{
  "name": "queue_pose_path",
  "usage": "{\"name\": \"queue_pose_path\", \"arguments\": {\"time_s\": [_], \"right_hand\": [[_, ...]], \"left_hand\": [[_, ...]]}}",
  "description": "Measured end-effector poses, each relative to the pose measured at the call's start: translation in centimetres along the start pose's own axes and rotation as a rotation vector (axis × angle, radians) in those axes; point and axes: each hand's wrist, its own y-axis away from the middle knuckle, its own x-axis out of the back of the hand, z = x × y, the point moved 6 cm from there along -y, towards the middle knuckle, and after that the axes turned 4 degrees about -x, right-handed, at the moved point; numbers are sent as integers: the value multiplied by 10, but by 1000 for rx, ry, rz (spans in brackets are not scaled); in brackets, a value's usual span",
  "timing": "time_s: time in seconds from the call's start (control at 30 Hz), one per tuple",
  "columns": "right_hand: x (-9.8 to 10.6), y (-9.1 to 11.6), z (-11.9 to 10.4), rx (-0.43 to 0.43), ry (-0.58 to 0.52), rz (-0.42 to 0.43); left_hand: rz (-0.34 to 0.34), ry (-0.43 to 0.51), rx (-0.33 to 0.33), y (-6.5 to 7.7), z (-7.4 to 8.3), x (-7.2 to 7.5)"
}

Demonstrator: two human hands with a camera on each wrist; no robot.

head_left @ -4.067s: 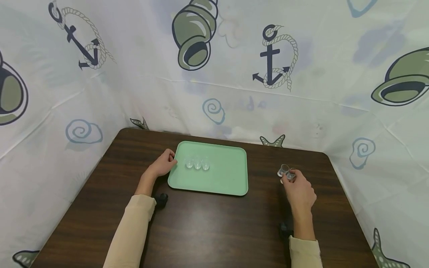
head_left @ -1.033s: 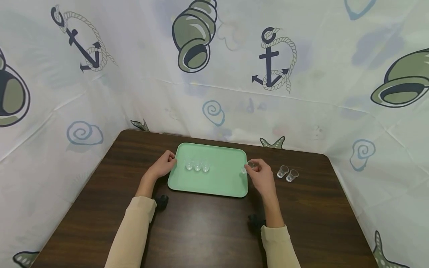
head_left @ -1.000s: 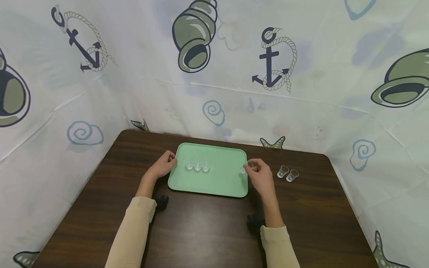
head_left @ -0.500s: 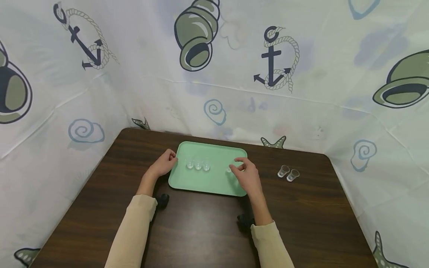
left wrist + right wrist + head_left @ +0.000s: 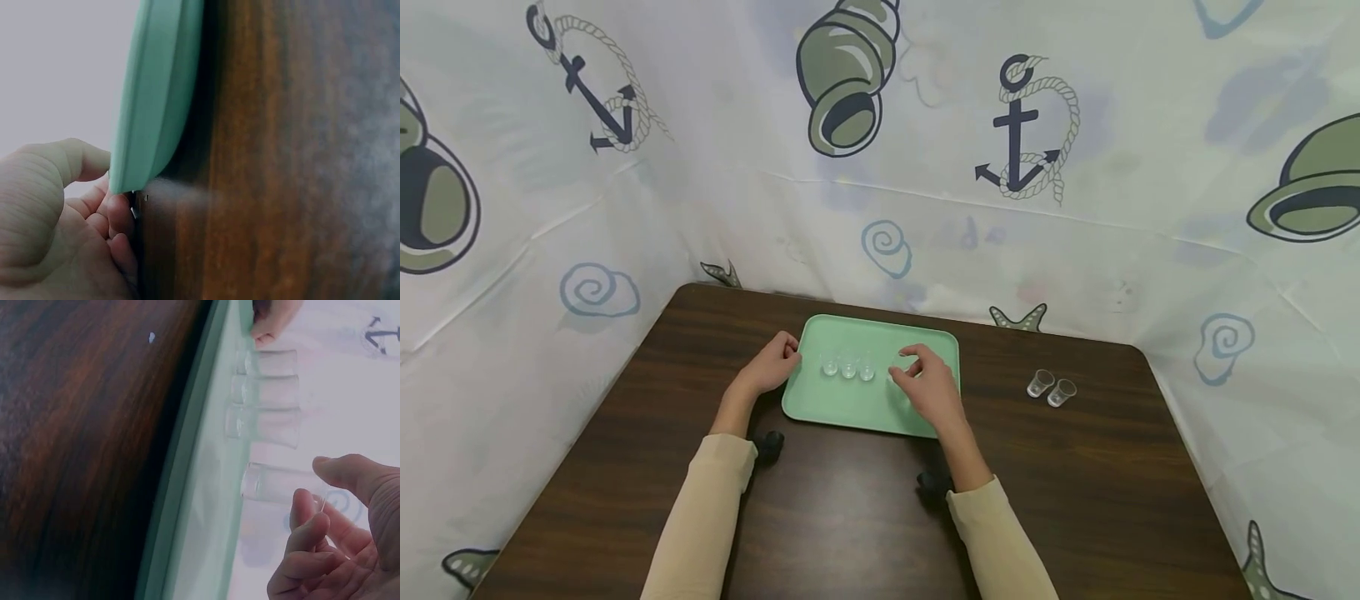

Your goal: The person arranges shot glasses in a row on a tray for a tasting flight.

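Right hand [image 5: 928, 390]: thumb and fingers pinch one clear glass [image 5: 275, 484] near its rim; long axis near upright, base below fingertips. Row of three glasses [image 5: 847, 369] just left of those fingertips. Left hand [image 5: 767, 365], farther off, pinches the green tray [image 5: 842, 407] edge.
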Motion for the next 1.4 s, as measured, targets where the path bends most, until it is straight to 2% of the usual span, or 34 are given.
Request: {"name": "queue_pose_path", "arguments": {"time_s": [0.37, 0.63, 0.87, 1.4], "right_hand": [[-11, -4, -7, 30, 50, -55], [-14, -9, -7, 25, 80, -59], [-14, -11, -8, 24, 58, -60], [-19, -10, -6, 0, 76, -116]], "left_hand": [[-34, 9, -5, -2, 4, 0], [-23, 8, -12, -2, 8, 0], [-36, 19, -22, -3, 10, 0], [-33, 15, 17, 1, 5, 0]]}}
